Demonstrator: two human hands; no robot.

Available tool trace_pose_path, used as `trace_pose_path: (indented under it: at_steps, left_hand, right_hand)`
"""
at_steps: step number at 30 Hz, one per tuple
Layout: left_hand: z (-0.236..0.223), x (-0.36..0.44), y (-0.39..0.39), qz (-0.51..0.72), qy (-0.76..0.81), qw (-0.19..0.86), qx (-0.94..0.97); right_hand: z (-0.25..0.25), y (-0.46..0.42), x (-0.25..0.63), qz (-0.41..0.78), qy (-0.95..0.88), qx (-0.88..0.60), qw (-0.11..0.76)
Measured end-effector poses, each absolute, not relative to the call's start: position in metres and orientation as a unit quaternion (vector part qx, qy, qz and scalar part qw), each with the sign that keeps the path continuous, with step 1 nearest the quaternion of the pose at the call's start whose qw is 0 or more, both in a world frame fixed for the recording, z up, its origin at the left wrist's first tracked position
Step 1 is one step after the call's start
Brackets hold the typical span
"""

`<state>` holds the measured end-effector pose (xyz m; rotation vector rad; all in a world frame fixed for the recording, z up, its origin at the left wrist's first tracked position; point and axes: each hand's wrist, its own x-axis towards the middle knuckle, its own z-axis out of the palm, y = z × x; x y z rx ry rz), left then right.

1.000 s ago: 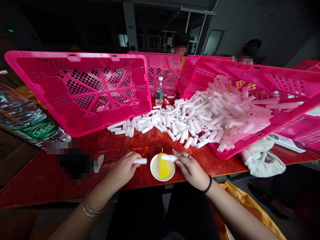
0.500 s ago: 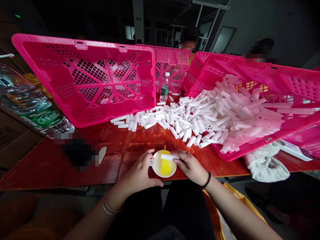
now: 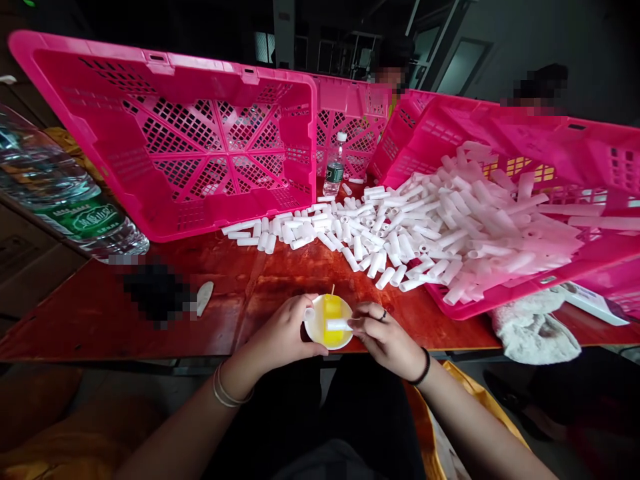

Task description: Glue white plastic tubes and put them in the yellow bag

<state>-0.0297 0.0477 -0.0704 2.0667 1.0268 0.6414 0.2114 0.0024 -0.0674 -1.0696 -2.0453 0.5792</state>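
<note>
A small white dish (image 3: 315, 330) holding a yellow block (image 3: 331, 319) sits at the near edge of the red table (image 3: 250, 287). My left hand (image 3: 285, 333) is curled against the dish's left rim, and the end of a white tube (image 3: 309, 314) shows in its fingers. My right hand (image 3: 387, 337) pinches another white tube (image 3: 339, 325) and holds it level over the yellow block. A big heap of white tubes (image 3: 400, 233) spills from a tipped pink crate (image 3: 575, 260) across the table.
A pink crate (image 3: 190, 140) lies on its side at the back left, with more pink crates (image 3: 345, 120) behind. A small water bottle (image 3: 334, 173) stands between them, a large one (image 3: 65, 207) lies at far left. A white cloth (image 3: 535, 330) lies at right. Two people sit beyond.
My left hand moved right with its tube from the open table to the dish's rim. My right hand lowered its tube over the yellow block.
</note>
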Motion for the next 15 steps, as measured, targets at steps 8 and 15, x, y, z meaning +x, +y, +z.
trace_pose_path:
  at_steps: [8,15]
  left_hand:
    - [-0.073,-0.031,0.049,0.259,0.386,0.374,0.803]
    - [-0.072,-0.031,0.049,0.251,0.384,0.379,0.804]
  right_hand:
    - [-0.071,-0.008,0.207,0.312,-0.726,-0.481,0.380]
    - [-0.077,-0.015,0.204,0.309,-0.706,-0.476,0.423]
